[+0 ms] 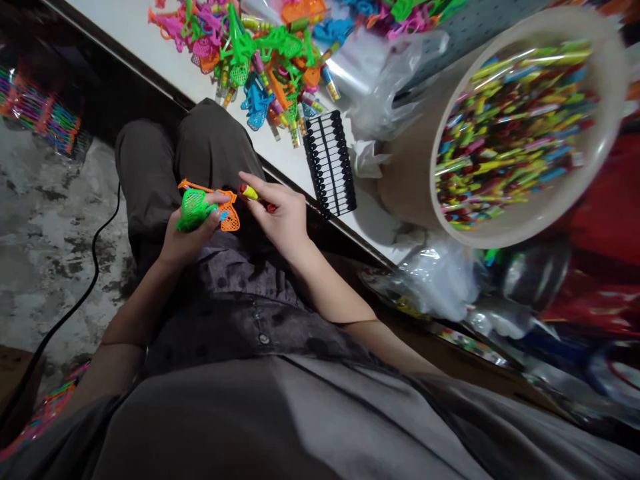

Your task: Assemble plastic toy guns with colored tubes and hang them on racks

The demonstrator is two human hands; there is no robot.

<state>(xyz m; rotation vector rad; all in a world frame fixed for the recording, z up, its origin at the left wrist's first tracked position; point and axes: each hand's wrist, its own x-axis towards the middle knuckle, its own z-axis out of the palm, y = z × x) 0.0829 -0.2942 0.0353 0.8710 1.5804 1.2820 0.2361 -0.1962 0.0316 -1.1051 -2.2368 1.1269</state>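
Note:
Above my lap, my left hand is closed around small plastic pieces. One is a green lattice piece; beside it an orange lattice piece sticks out past the fingers, with a bit of blue between. My right hand pinches a short yellow-and-red stick between thumb and fingers. Its tip points toward the orange piece, with a small gap between them. The far end of the stick is hidden by the palm. A bright pile of similar plastic pieces and striped sticks lies on the white table.
A black abacus-like frame lies near the table edge. Right of it, a large tilted tub holds many colourful wrapped sticks. Clear plastic bags lie around it. A black cable crosses the floor at left, near bundled colourful sticks.

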